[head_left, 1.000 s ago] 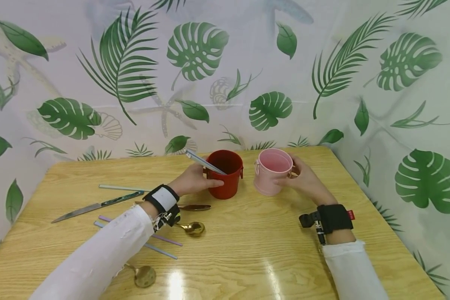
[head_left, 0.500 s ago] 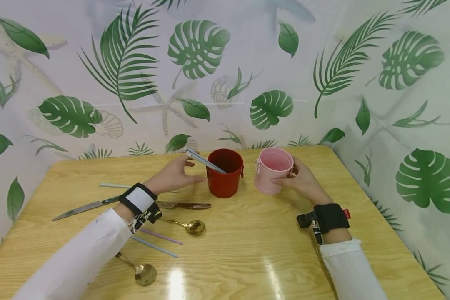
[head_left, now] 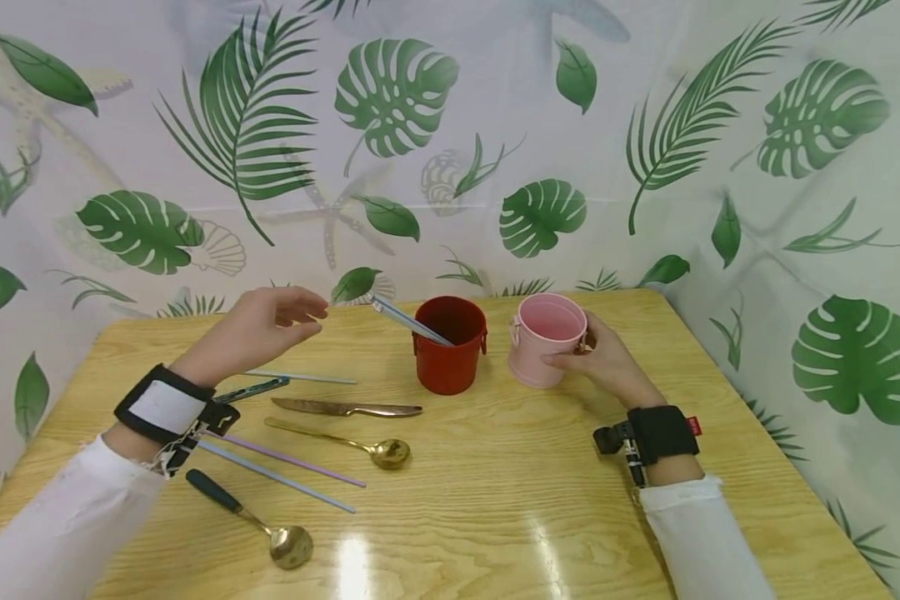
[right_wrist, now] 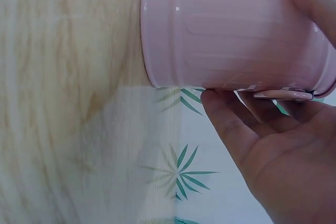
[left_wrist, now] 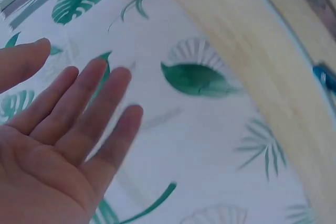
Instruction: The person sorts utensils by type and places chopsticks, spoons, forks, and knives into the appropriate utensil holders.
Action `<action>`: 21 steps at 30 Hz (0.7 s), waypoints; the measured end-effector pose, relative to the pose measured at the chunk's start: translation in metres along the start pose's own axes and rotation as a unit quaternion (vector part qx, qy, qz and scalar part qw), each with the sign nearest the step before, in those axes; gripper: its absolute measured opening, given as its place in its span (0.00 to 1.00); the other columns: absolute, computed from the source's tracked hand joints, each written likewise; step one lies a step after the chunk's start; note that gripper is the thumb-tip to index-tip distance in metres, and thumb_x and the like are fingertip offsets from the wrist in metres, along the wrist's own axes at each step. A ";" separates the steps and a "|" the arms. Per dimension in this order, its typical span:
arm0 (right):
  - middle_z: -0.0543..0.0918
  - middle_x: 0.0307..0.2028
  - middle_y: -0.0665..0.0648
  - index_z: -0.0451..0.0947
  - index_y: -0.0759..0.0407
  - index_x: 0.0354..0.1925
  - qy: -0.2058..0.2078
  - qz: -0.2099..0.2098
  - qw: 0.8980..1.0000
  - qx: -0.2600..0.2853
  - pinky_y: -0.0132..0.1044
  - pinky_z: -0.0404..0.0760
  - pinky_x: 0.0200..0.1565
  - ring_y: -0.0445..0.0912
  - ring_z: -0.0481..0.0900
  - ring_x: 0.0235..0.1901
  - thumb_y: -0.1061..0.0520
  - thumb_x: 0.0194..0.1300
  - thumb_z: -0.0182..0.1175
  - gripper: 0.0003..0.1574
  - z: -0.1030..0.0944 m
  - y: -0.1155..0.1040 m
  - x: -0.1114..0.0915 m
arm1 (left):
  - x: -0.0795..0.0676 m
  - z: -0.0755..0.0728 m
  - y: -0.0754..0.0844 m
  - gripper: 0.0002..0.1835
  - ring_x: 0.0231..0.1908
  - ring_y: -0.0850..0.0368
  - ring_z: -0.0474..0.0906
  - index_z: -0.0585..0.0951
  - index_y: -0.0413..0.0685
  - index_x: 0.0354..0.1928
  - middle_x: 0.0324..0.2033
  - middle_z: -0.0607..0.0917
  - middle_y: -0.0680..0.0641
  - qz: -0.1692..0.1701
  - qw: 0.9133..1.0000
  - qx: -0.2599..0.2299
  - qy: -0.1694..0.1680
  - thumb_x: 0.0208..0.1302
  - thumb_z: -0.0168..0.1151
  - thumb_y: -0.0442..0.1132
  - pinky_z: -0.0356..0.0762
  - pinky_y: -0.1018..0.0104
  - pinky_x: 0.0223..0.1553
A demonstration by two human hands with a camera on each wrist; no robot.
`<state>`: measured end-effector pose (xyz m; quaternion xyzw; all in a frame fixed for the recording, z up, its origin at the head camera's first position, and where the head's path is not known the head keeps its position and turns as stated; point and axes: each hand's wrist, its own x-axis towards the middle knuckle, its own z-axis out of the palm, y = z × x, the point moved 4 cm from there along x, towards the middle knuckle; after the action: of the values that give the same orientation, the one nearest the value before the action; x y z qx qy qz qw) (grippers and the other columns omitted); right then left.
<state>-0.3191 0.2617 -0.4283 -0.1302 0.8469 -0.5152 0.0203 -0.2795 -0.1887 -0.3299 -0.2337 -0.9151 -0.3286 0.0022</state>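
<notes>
My right hand [head_left: 607, 362] grips a small pink metal bucket [head_left: 536, 358] from its right side, thumb across the front. The right wrist view shows the fingers along the far side of the pink wall [right_wrist: 226, 30]. To its left stands a red bucket [head_left: 447, 367], with slim silvery-blue sticks [head_left: 405, 319] leaning out over its left rim. My left hand [head_left: 251, 332] hovers over the table's left half, holding nothing. In the left wrist view that palm [left_wrist: 47, 166] faces the camera, fingers spread and nearly straight.
On the wooden table [head_left: 495, 500] lie a copper-coloured knife [head_left: 352, 408], a gold spoon [head_left: 388, 454], a purple stick [head_left: 292, 460], a blue stick [head_left: 285, 479] and a dark-handled round spoon [head_left: 290, 547]. A blue-handled knife [head_left: 258, 388] is partly behind my left wrist. Leaf-patterned cloth [head_left: 420, 208] hangs behind.
My left hand has let go of the red bucket and moved left and up, uncovering cutlery beneath. The red bucket stays put. My right hand remains on the pink bucket.
</notes>
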 end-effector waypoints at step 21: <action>0.69 0.66 0.66 0.56 0.56 0.73 0.008 0.002 1.000 -0.002 0.60 0.72 0.58 0.58 0.68 0.59 0.52 0.55 0.73 0.54 -0.001 0.001 -0.001 | -0.056 -0.057 -0.074 0.10 0.38 0.35 0.82 0.83 0.29 0.44 0.39 0.86 0.28 -0.085 0.985 0.137 0.056 0.63 0.62 0.29 0.81 0.37 0.38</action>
<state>-0.3184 0.2631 -0.4290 -0.1241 0.8483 -0.5145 0.0144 -0.2701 -0.2970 -0.3382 -0.1337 -0.9664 -0.2119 0.0573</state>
